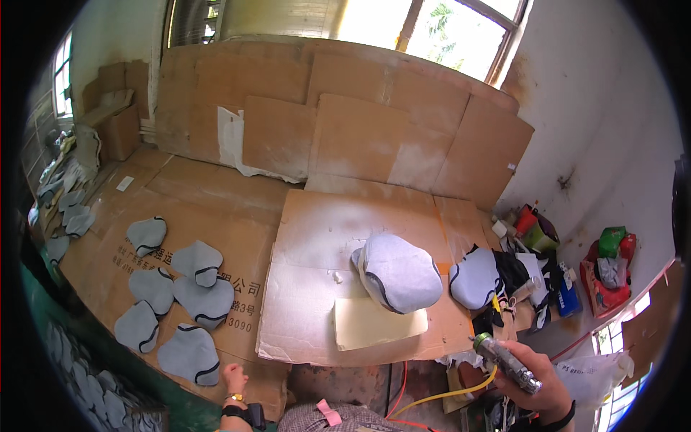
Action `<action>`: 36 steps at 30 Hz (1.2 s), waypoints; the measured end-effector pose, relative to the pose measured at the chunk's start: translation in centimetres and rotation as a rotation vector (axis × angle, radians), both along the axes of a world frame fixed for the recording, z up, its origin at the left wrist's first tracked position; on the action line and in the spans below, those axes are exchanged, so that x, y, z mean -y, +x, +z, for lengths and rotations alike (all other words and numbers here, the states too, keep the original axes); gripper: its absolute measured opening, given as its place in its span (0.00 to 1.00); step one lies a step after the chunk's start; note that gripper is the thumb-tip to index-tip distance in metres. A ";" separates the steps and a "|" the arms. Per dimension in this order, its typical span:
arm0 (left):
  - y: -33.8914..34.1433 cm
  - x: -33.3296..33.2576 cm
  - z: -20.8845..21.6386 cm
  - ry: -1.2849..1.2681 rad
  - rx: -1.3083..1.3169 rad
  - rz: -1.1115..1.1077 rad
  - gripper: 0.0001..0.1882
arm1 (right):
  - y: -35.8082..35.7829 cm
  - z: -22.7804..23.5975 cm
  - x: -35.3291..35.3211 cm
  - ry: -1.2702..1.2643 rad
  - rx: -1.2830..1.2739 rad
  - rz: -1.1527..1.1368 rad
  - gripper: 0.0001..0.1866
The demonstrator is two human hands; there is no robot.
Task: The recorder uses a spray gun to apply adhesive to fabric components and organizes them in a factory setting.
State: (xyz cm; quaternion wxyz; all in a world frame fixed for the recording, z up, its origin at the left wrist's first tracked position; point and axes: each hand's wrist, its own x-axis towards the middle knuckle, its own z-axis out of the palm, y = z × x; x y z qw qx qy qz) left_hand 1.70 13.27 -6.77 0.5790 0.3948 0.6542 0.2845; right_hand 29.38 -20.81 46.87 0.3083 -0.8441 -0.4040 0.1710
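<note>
My right hand [536, 378] is wrapped around a silvery, cylindrical spray gun [509, 362] with a green ring at its far end. A yellow hose [450, 394] runs up toward it. My left hand [234, 378] is loosely closed near the cardboard's front edge, with nothing visible in it. Just beyond it lies a grey fabric piece with a black curved stripe [188, 354]. A stack of similar grey pieces [400, 272] sits on the raised cardboard work surface [299, 288], overlapping a cream-coloured block [380, 324]. Another grey piece [475, 279] rests at that surface's right side.
Several grey pieces [151, 290] lie spread on the left cardboard [245, 201]. More are heaped at the far left [75, 216] and lower left [93, 389]. Upright cardboard panels [360, 137] line the back. Clutter and a red bag [608, 277] crowd the right wall. An orange-red cord [400, 389] hangs below.
</note>
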 end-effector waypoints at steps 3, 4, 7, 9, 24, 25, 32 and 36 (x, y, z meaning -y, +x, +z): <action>-3.8 1.4 -1.9 -0.093 -0.143 0.016 0.07 | 2.0 -0.3 -0.2 0.007 -0.032 0.159 0.25; -4.9 2.2 -2.3 -0.169 -0.198 0.011 0.06 | 2.8 -0.6 -0.4 0.013 -0.035 0.163 0.25; -6.4 4.7 -3.4 -0.307 -0.217 0.034 0.07 | 5.8 -1.6 -0.6 0.061 0.013 0.114 0.27; -7.1 6.7 -4.2 -0.399 -0.200 0.080 0.08 | 7.8 -1.3 0.7 0.082 0.017 0.084 0.27; -2.4 11.8 -0.8 -0.430 -0.264 -0.174 0.06 | 17.0 -1.9 11.3 0.255 -0.035 0.119 0.27; -1.6 11.6 0.0 -0.416 -0.267 -0.212 0.06 | 17.3 -2.4 12.7 0.267 -0.124 0.107 0.27; 3.1 9.9 6.7 -0.319 -0.283 -0.259 0.05 | 18.2 -5.1 20.0 0.342 -0.083 0.117 0.29; 6.2 8.0 8.6 -0.228 -0.350 -0.411 0.10 | 17.4 -6.7 24.0 0.369 -0.070 0.112 0.30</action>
